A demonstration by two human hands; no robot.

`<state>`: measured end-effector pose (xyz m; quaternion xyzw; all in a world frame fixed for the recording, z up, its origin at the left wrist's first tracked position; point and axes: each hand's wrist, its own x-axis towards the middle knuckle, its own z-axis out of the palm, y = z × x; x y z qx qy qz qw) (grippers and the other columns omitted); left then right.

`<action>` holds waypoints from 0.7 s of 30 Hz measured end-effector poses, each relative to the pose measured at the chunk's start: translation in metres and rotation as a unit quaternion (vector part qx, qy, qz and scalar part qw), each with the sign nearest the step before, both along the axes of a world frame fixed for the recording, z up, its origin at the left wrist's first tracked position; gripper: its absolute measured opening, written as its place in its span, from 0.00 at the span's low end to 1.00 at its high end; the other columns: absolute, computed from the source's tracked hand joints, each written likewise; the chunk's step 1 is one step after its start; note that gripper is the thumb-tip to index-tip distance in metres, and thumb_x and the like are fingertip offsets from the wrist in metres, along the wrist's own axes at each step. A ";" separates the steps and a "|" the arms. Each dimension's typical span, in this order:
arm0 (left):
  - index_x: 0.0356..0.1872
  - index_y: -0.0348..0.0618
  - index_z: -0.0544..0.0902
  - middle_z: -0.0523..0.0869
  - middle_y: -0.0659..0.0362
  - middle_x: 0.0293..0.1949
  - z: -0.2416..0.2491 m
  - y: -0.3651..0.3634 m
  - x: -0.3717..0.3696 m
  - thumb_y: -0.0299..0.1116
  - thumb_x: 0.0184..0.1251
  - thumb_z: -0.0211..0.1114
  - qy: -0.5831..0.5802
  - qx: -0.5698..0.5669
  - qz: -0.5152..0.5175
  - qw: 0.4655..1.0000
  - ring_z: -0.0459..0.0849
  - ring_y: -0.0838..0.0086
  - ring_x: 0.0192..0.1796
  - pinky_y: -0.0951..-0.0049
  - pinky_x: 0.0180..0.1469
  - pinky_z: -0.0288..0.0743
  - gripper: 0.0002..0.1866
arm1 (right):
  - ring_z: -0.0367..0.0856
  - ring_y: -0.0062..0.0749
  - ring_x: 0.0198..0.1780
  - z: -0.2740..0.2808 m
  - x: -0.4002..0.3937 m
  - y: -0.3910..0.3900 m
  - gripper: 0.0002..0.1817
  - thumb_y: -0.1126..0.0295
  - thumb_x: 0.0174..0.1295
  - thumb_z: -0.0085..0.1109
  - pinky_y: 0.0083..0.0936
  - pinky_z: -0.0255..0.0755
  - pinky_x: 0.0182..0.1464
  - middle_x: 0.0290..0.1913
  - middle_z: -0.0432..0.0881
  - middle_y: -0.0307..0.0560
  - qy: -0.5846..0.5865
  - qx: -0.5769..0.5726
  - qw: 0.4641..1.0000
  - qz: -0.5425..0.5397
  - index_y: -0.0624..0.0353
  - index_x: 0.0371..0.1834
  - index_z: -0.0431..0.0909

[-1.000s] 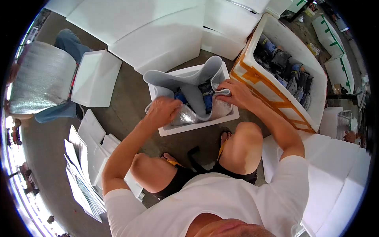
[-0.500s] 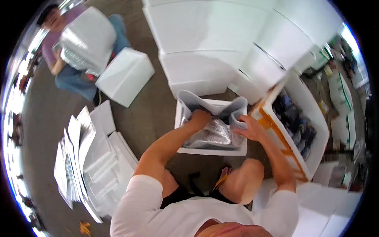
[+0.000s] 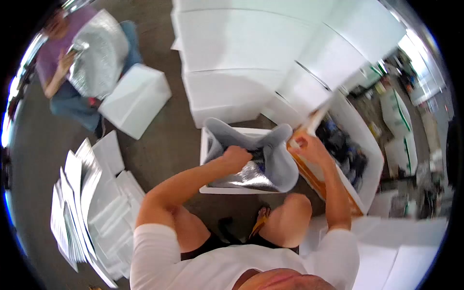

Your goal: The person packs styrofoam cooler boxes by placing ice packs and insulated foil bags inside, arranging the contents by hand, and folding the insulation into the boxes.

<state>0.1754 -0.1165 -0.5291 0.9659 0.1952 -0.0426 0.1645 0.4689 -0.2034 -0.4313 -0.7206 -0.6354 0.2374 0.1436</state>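
Note:
A small white foam box (image 3: 208,186) stands on the floor in front of my knees, lined with a silver insulated bag (image 3: 275,159) whose grey mouth stands up out of it. My left hand (image 3: 236,157) is closed and pressed down inside the bag onto its silver foil. My right hand (image 3: 308,147) rests at the bag's right edge, against the rim of a large foam box (image 3: 369,145) with orange tape that holds several dark packets. Whether the right hand grips the bag is hard to tell.
Large white foam boxes (image 3: 241,48) are stacked behind. A pile of silver bags and foam lids (image 3: 87,198) lies at my left. Another person (image 3: 63,63) at the far left holds a silver bag beside a small foam box (image 3: 137,99). More foam sheets (image 3: 406,251) lie at right.
My left hand has pushed deeper into the bag. My right hand has slid off the bag's folded edge toward the taped box's rim. The view has swung left.

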 end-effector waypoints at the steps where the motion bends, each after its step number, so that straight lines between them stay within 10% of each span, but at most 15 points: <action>1: 0.41 0.47 0.84 0.87 0.51 0.37 0.029 -0.008 -0.008 0.27 0.56 0.63 0.042 -0.023 -0.015 0.999 0.86 0.54 0.43 0.54 0.43 0.79 0.11 | 0.84 0.38 0.41 0.006 0.006 -0.001 0.33 0.46 0.52 0.72 0.30 0.76 0.45 0.39 0.83 0.51 0.010 0.026 1.000 -0.001 0.61 0.50 0.75; 8: 0.55 0.46 0.76 0.83 0.49 0.43 0.068 -0.021 -0.059 0.37 0.61 0.67 -0.038 -0.127 0.011 0.991 0.81 0.53 0.49 0.53 0.51 0.72 0.22 | 0.80 0.27 0.34 0.025 -0.013 0.018 0.34 0.54 0.54 0.73 0.29 0.76 0.39 0.38 0.80 0.46 0.074 0.129 0.989 -0.020 0.59 0.60 0.70; 15: 0.50 0.44 0.82 0.86 0.50 0.44 0.083 -0.025 -0.054 0.37 0.61 0.67 -0.163 -0.142 0.020 0.976 0.85 0.57 0.45 0.57 0.48 0.77 0.17 | 0.71 0.32 0.29 0.165 -0.089 -0.022 0.25 0.50 0.60 0.63 0.33 0.65 0.50 0.31 0.75 0.47 0.267 0.578 0.758 -0.139 0.65 0.39 0.74; 17: 0.46 0.44 0.84 0.87 0.52 0.40 0.088 0.008 -0.048 0.35 0.61 0.67 -0.291 -0.062 0.065 0.953 0.86 0.58 0.41 0.59 0.44 0.79 0.14 | 0.68 0.34 0.26 0.184 -0.108 0.006 0.23 0.53 0.64 0.57 0.31 0.66 0.40 0.28 0.73 0.48 0.284 0.686 0.648 0.172 0.66 0.43 0.71; 19: 0.44 0.44 0.84 0.87 0.53 0.38 0.086 -0.013 -0.062 0.34 0.60 0.66 -0.325 -0.058 0.141 0.933 0.85 0.59 0.40 0.59 0.43 0.79 0.12 | 0.72 0.34 0.27 0.149 -0.128 0.022 0.17 0.58 0.69 0.49 0.31 0.69 0.34 0.28 0.76 0.50 0.246 0.691 0.638 0.235 0.64 0.37 0.73; 21: 0.42 0.45 0.85 0.87 0.54 0.37 0.078 0.001 -0.051 0.33 0.60 0.66 -0.376 -0.054 0.175 0.909 0.85 0.59 0.39 0.59 0.43 0.79 0.10 | 0.78 0.38 0.32 0.092 -0.147 0.050 0.11 0.65 0.64 0.56 0.33 0.72 0.35 0.29 0.81 0.51 0.206 0.400 0.879 0.158 0.63 0.29 0.76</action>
